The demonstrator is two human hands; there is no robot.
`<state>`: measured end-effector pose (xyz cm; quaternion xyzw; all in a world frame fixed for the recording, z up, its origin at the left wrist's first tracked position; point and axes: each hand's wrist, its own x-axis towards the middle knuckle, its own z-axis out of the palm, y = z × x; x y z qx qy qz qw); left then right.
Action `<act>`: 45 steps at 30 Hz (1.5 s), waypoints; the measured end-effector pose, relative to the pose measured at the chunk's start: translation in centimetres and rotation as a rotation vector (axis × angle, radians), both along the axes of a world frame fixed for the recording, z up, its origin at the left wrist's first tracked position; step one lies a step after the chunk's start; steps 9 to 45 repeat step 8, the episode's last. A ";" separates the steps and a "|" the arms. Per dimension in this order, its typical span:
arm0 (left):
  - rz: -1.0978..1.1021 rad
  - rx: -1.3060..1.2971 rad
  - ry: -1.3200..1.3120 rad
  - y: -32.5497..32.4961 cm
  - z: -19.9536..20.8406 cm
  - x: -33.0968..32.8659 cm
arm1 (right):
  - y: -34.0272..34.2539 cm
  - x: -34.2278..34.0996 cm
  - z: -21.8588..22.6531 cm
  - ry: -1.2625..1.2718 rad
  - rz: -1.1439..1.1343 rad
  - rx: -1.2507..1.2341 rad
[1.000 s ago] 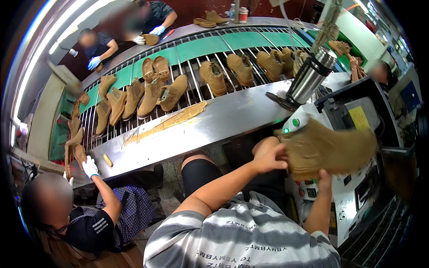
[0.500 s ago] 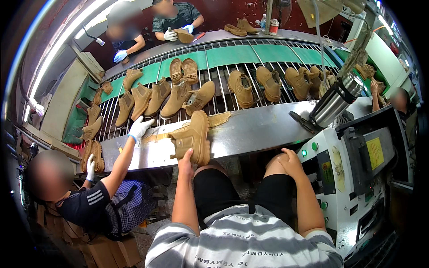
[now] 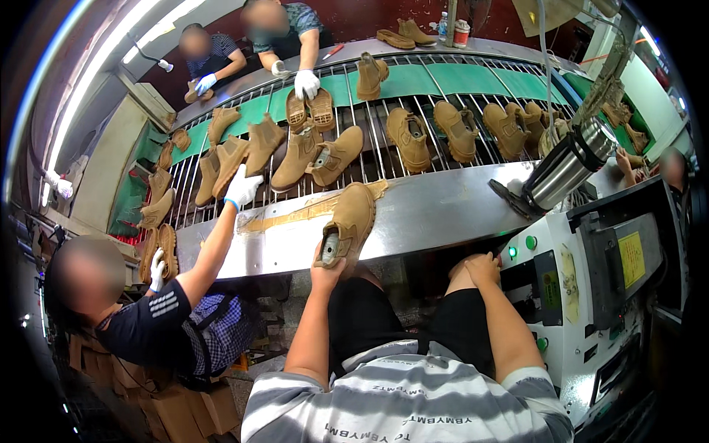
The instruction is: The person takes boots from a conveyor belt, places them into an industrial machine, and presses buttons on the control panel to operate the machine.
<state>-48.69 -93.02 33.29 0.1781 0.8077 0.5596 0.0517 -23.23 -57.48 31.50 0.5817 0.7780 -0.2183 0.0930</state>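
My left hand (image 3: pixel 326 275) grips a tan ankle boot (image 3: pixel 353 218) by its heel end. The boot tilts over the near edge of the steel table, toe pointing away, with its opening and pale lining toward me. My right hand (image 3: pixel 481 269) lies on my right knee, holding nothing, its fingers partly hidden. Beyond the held boot, another tan boot (image 3: pixel 336 156) lies on its side on the roller conveyor (image 3: pixel 375 133), beside several more boots.
A steel bottle (image 3: pixel 569 164) leans by black-handled pliers or scissors (image 3: pixel 508 198) at right, near a control box (image 3: pixel 550 295) with green buttons. At left, a co-worker's white-gloved hand (image 3: pixel 244 187) touches a boot. Another gloved hand (image 3: pixel 306 84) across the conveyor holds upturned boots.
The boot in my left hand has turned from its side so the opening faces me. The left co-worker's glove has moved to the boots. A boot now stands on the green strip across.
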 end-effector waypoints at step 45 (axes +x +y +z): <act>-0.011 -0.038 0.004 0.0 0.8 0.1 | -0.1 0.3 -0.9 0.076 0.020 0.042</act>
